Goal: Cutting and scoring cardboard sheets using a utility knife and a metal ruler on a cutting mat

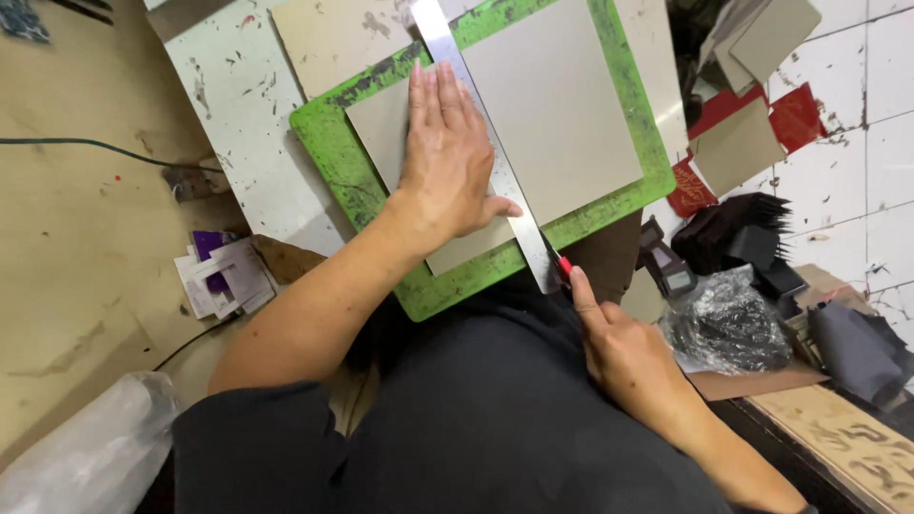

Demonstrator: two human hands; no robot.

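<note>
The left hand (447, 157) lies flat, palm down, fingers together and stretched forward, forearm bare. The right hand (624, 347) is drawn close to the body, apparently curled in a grip, index finger extended.

I see a paint-flecked white board (243, 105) carrying the green cutting mat (335, 143). Left of the mat, a tan floor (67, 238) bears small purple-and-white cards (221, 276); right of it, white tiles (881, 152) hold grey card offcuts (738, 143).
</note>
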